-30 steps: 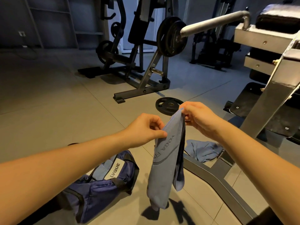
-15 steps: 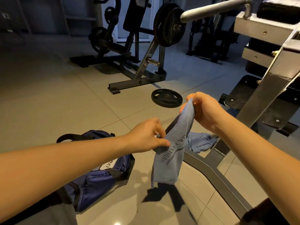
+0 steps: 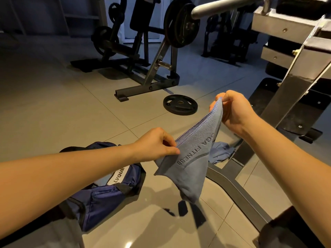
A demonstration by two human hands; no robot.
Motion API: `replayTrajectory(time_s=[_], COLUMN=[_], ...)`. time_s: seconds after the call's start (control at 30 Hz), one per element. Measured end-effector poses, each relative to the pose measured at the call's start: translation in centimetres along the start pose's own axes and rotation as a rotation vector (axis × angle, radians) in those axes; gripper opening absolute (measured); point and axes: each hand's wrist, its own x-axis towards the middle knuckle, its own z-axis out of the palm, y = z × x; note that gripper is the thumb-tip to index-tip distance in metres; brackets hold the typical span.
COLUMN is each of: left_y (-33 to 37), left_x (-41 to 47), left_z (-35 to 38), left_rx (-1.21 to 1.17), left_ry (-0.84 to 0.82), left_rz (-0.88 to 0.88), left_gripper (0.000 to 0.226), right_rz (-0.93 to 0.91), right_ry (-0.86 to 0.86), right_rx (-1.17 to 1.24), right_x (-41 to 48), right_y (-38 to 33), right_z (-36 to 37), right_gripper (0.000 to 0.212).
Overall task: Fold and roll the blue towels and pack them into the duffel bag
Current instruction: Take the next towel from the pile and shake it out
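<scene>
Head view: both hands, left (image 3: 157, 144) and right (image 3: 231, 110), pinch the towel's (image 3: 193, 165) stitched edge.

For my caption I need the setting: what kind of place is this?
Very likely a gym: a weight plate lies on the tiled floor, and a plate-loaded machine stands behind it.

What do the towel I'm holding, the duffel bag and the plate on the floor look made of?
Towel: soft, matte microfiber-like cloth; fine nap, stitched edge, pressed-in lettering. Duffel bag: probably nylon or polyester; smooth navy weave with slight sheen and creases. Weight plate: matte black, rubber-coated or painted metal; cannot tell which.
</scene>
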Motion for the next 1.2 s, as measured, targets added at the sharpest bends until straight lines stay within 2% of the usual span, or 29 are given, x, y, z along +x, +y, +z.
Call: replayTrajectory(time_s=[0.13, 0.3, 0.47, 0.57, 0.73, 0.83, 0.93, 1.07, 1.2], left_y=[-0.5, -1.4, -1.7, -2.0, -2.1, -2.2, -1.7, -1.8, -3.1], left_x=[-0.1, -0.2, -0.2, 0.2, 0.7, 0.7, 0.6, 0.5, 0.2], left_z=[-0.7, -1.4, -2.1, -2.5, -4.2, -6.0, -7.7, -10.4, -11.3], left_rx=[0.017, 0.036, 0.074, 0.084, 0.033, -0.021, -0.067, -0.109, -0.107], left_ry=[0.011, 0.048, 0.115, 0.214, 0.386, 0.413, 0.460, 0.522, 0.466], left_rz=[-0.007, -0.024, -0.070, -0.086, -0.052, -0.034, -0.012, -0.049, -0.106], left_gripper=[0.010, 0.010, 0.016, 0.019, 0.026, 0.027, 0.027, 0.018, 0.010], right_rz=[0.010, 0.059, 0.093, 0.117, 0.109, 0.112, 0.102, 0.060, 0.023], right_ry=[0.196, 0.389, 0.455, 0.492, 0.552, 0.522, 0.412, 0.196, 0.223], right_rx=[0.048, -0.020, -0.068, -0.105, -0.108, -0.115, -0.136, -0.226, -0.365], right_x=[0.4, 1.5, 2.3, 2.8, 3.2, 3.5, 3.1, 2.8, 2.9], right_y=[-0.1, 0.5, 1.1, 1.5, 1.8, 2.1, 2.3, 2.1, 2.3], right_z=[-1.2, -3.3, -4.1, -4.5, -5.3, -5.6, -5.2, -5.1, -4.4], right_gripper=[0.018, 0.012, 0.011, 0.014, 0.004, 0.013, 0.026, 0.021, 0.017])
